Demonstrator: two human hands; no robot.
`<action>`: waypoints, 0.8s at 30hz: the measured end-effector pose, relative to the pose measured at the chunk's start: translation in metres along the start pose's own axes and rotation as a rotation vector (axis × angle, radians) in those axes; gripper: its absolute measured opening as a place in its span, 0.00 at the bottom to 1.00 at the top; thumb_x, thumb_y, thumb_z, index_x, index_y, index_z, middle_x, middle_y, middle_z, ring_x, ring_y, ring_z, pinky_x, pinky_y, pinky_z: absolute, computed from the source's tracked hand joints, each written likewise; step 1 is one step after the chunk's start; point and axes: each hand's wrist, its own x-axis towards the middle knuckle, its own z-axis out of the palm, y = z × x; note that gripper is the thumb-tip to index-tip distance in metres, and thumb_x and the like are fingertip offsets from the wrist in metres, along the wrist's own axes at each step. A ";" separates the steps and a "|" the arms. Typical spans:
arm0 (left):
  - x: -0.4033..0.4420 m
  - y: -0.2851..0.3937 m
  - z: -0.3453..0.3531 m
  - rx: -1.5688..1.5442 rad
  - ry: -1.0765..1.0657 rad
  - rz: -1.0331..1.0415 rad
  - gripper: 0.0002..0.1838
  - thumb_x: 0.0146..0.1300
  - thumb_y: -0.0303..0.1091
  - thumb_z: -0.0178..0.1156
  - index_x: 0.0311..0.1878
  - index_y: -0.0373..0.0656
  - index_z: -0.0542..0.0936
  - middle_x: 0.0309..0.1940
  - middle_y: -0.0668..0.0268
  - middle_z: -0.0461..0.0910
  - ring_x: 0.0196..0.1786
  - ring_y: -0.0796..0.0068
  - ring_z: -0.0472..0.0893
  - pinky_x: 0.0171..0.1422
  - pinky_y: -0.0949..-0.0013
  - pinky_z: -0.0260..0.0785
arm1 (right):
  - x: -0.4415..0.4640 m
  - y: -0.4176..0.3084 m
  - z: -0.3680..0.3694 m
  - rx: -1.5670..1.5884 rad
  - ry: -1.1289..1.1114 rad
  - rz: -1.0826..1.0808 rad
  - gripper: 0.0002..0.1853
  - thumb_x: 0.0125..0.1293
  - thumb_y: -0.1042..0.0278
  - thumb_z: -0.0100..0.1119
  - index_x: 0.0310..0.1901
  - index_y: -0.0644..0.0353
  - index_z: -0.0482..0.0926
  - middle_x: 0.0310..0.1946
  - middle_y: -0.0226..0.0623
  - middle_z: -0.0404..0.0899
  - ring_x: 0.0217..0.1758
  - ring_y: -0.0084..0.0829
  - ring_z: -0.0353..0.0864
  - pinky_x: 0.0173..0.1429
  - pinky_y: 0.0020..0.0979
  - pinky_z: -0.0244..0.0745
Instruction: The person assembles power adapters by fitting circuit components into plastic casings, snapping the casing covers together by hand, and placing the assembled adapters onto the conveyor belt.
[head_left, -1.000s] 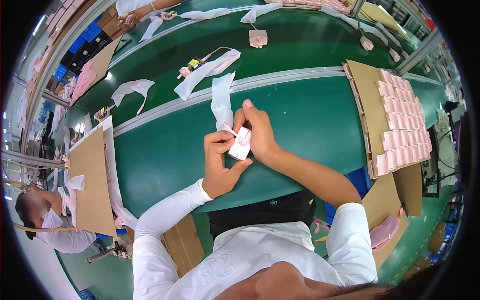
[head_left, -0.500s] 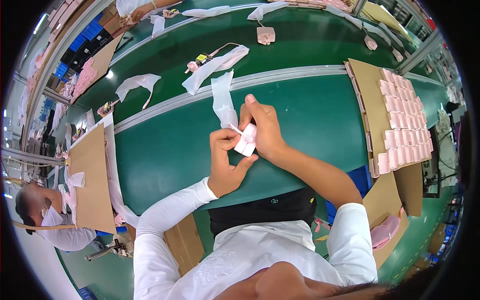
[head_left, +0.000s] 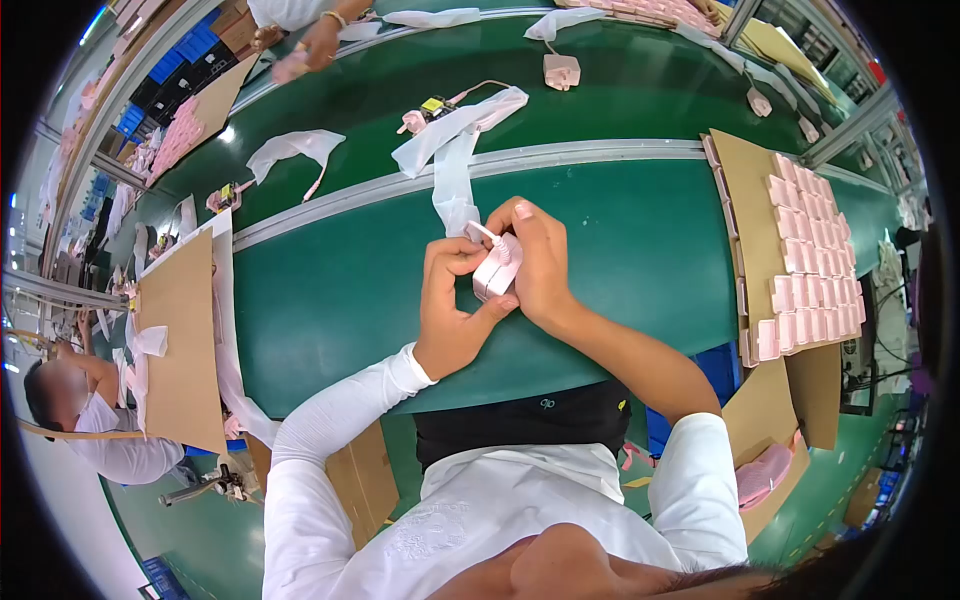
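Observation:
A pale pink power adapter (head_left: 495, 274) is held between my two hands above the green worktop, with the ribbed end of its cord facing up. My left hand (head_left: 452, 315) grips it from the left, thumb at its lower end and fingers curled at its upper left side. On the other side, my right hand (head_left: 541, 262) is wrapped against the adapter, its fingers partly hidden behind it. A white wrapping sleeve (head_left: 456, 190) stretches from just beyond the hands to the metal rail; where it joins the cord is hidden.
Beyond the metal rail (head_left: 600, 152), a green belt (head_left: 380, 120) carries wrapped cords, a pink adapter (head_left: 561, 71) and small circuit boards (head_left: 432, 106). At right, cardboard (head_left: 748, 200) holds rows of pink casings (head_left: 800, 260). A co-worker (head_left: 110, 420) sits at left; another person's hands (head_left: 318, 45) are across the belt.
The adapter has tilted slightly in my hands, and its cord end stands higher. Items on the belt have shifted right. The far person's hand has moved over the belt with a blurred pink thing.

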 end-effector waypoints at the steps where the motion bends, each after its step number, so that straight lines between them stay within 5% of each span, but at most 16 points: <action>1: 0.004 0.001 0.000 0.012 -0.003 0.037 0.23 0.69 0.42 0.72 0.56 0.38 0.75 0.60 0.57 0.69 0.60 0.65 0.72 0.68 0.63 0.65 | 0.000 0.001 -0.003 0.019 -0.044 0.033 0.25 0.82 0.55 0.45 0.29 0.64 0.77 0.27 0.31 0.76 0.30 0.20 0.71 0.36 0.26 0.66; 5: 0.011 -0.007 -0.010 -0.137 0.048 0.008 0.19 0.79 0.48 0.58 0.52 0.39 0.74 0.56 0.57 0.69 0.51 0.68 0.74 0.60 0.64 0.69 | -0.005 0.002 0.004 0.119 -0.114 0.229 0.24 0.81 0.55 0.47 0.29 0.62 0.77 0.25 0.29 0.75 0.29 0.19 0.70 0.35 0.25 0.66; 6: 0.018 0.003 -0.002 -0.275 0.102 -0.084 0.19 0.84 0.49 0.48 0.51 0.40 0.73 0.50 0.61 0.69 0.44 0.75 0.73 0.53 0.69 0.68 | -0.009 0.003 0.009 0.153 -0.103 0.293 0.24 0.81 0.55 0.47 0.29 0.62 0.78 0.25 0.29 0.74 0.29 0.19 0.70 0.34 0.25 0.65; 10: 0.037 0.014 0.005 -0.432 0.170 -0.500 0.14 0.85 0.42 0.45 0.51 0.42 0.72 0.43 0.68 0.70 0.39 0.82 0.70 0.49 0.73 0.68 | -0.008 0.021 0.001 0.234 -0.133 0.389 0.22 0.80 0.56 0.49 0.30 0.61 0.79 0.26 0.28 0.76 0.30 0.18 0.73 0.34 0.26 0.67; 16: 0.035 0.005 0.037 0.005 0.119 -0.297 0.16 0.87 0.45 0.41 0.59 0.43 0.71 0.45 0.71 0.71 0.42 0.84 0.68 0.51 0.77 0.64 | -0.011 0.034 -0.003 0.358 0.019 0.346 0.20 0.80 0.57 0.49 0.32 0.61 0.79 0.27 0.25 0.76 0.30 0.17 0.72 0.34 0.25 0.66; 24: 0.033 0.015 0.043 0.073 0.108 -0.375 0.20 0.87 0.48 0.35 0.59 0.44 0.71 0.46 0.72 0.70 0.43 0.85 0.66 0.49 0.78 0.62 | -0.012 0.023 -0.006 0.356 -0.018 0.305 0.20 0.78 0.58 0.50 0.29 0.61 0.76 0.25 0.24 0.74 0.28 0.16 0.68 0.33 0.25 0.65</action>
